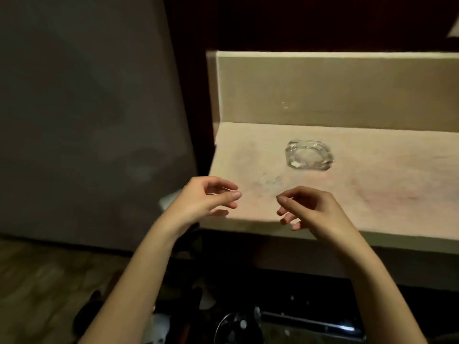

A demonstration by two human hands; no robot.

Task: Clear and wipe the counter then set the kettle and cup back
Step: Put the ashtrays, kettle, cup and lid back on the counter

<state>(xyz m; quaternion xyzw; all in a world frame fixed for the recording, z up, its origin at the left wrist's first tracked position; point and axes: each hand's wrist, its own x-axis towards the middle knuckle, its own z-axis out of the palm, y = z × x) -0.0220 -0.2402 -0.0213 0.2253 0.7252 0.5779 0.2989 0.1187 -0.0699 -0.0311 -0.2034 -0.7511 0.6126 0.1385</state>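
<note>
A beige stone counter (372, 184) with a raised back panel fills the right half of the view. On it stands a clear glass ashtray (309, 155), a little behind my hands. My left hand (203, 197) hovers over the counter's front left corner, fingers loosely curled and holding nothing. My right hand (313, 207) hovers over the front edge, fingers also loosely curled and empty. The two hands face each other, a short gap apart. No kettle or cup is in view.
A dark grey wall (87, 120) rises at the left, with wooden floor (49, 281) below it. Under the counter lie dark items, among them a round shiny black object (236, 326). Something white (170, 199) peeks out behind my left wrist.
</note>
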